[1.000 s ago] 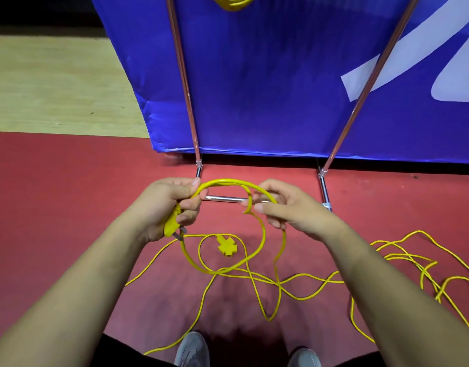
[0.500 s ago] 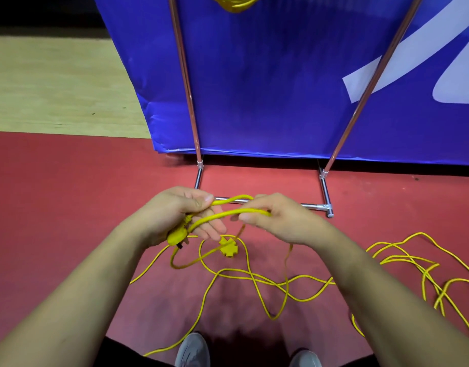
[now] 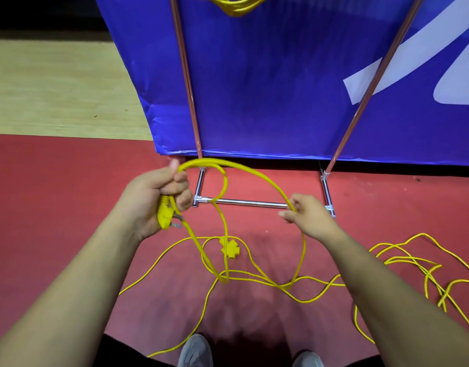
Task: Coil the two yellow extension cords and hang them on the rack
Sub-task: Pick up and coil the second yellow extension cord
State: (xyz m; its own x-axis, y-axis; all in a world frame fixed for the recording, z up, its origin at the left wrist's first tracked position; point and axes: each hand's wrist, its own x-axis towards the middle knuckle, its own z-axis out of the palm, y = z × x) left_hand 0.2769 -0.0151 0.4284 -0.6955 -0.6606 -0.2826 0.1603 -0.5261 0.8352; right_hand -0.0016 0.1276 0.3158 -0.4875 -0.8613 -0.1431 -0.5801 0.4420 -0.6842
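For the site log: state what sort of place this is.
Probably an indoor sports hall or event venue: a red floor beside pale wood flooring, a large blue banner with white graphics, and a metal rack standing in front of it.

A loop of yellow cord [image 3: 254, 174] in left hand [image 3: 154, 200] and right hand [image 3: 308, 217], above red floor [image 3: 69, 197].

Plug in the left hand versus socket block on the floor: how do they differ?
The plug is gripped in the left hand, off the floor; the socket block lies loose on the red floor. The plug is elongated with metal prongs showing; the socket block is cross-shaped, no prongs visible. Both are yellow, like the cord.
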